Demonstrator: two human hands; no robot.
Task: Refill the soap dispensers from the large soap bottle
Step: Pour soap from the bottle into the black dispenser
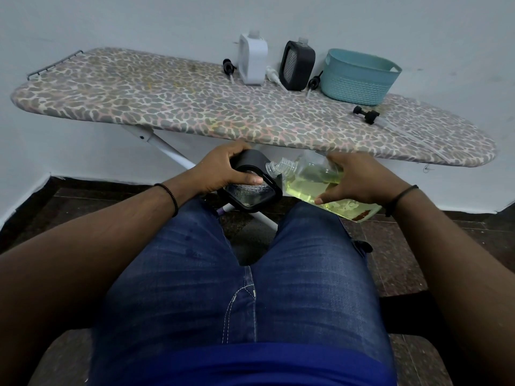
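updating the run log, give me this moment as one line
step: filling | left hand: holds black dispenser | right hand: tips soap bottle, neck at dispenser opening | on ironing board: two dispensers uncapped

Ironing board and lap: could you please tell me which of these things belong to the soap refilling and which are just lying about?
Job:
- soap bottle, tipped in the right hand
- black dispenser gripped by the left hand
- white dispenser, second black dispenser, both open
- pumps lying on the board

Lying about:
- teal basket
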